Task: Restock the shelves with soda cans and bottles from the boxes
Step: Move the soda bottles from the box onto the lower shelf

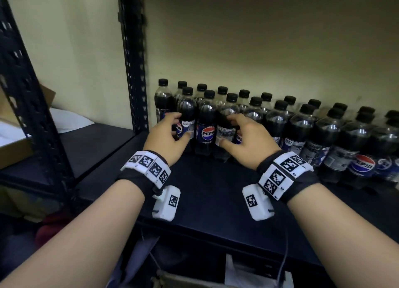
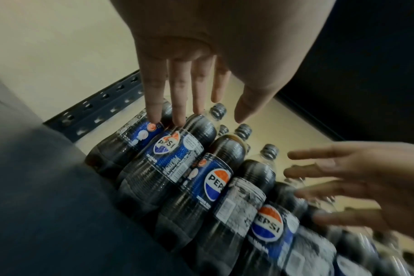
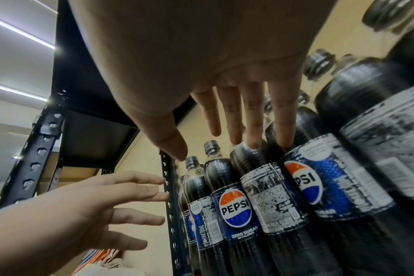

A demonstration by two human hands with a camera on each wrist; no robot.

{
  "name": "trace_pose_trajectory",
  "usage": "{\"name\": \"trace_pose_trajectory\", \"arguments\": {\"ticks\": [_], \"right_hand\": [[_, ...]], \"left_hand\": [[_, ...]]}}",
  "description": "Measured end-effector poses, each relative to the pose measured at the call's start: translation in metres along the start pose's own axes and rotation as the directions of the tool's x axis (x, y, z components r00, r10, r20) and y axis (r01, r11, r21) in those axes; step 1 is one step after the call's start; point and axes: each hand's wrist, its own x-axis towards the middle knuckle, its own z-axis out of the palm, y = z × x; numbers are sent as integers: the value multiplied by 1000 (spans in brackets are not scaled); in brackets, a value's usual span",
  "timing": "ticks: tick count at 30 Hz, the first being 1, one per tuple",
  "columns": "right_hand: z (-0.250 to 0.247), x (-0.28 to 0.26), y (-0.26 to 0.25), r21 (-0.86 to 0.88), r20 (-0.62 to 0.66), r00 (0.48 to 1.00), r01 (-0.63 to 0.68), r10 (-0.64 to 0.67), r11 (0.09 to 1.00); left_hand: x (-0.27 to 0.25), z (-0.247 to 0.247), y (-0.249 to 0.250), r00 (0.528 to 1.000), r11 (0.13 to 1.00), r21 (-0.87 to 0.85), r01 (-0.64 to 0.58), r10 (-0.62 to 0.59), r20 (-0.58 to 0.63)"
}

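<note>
Two rows of black-capped Pepsi bottles stand along the back of a dark shelf board. My left hand reaches to the left end of the front row. Its straight fingers touch the upper part of a bottle, and the thumb is spread apart. My right hand is two bottles further right, its straight fingertips resting on the shoulders of two bottles. One Pepsi bottle stands between the hands. Neither hand closes round a bottle.
A black perforated upright stands just left of the bottles, with a second upright nearer me. On the neighbouring shelf lie an open cardboard box and white paper. The shelf's front half is bare board.
</note>
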Motion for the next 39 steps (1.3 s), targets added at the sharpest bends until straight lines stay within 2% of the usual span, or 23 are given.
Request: {"name": "trace_pose_trajectory", "arguments": {"ticks": [3,10,15,18,20,23,26,30,32,36,39], "right_hand": [[-9,-24,-1,-24,7,1000,-20,20,1000],[-21,-100,3,-98,115,990,-76,87,992],[-29,-150,4,-106,183,974,-117,135,988],[-37,-176,-6,-77,263,950,-153,168,985],[-41,-194,-14,-5,368,912,-192,180,981],[-39,-219,-24,61,544,822,-240,170,969],[-18,-244,-25,26,670,721,-262,177,965],[24,-269,-19,-99,824,524,-244,217,965],[51,-275,-13,-175,851,455,-222,260,959],[117,-290,13,-248,871,375,-219,316,944],[156,-307,33,-208,873,366,-317,322,925]], "left_hand": [[-18,-6,9,992,981,163,-105,92,86],[-79,-18,38,974,964,233,-130,81,210],[-123,-26,47,945,947,292,-131,30,327],[-144,-31,54,925,959,284,-12,-98,368],[-159,-34,58,885,963,247,105,-204,419],[-187,-33,54,792,941,310,137,-292,536],[-217,-22,46,701,909,411,72,-339,627],[-250,5,22,572,840,541,-44,-423,703],[-265,23,4,515,807,586,-69,-474,714],[-286,49,-25,435,747,659,-84,-568,699],[-290,65,-45,446,715,697,-53,-608,657]]}}
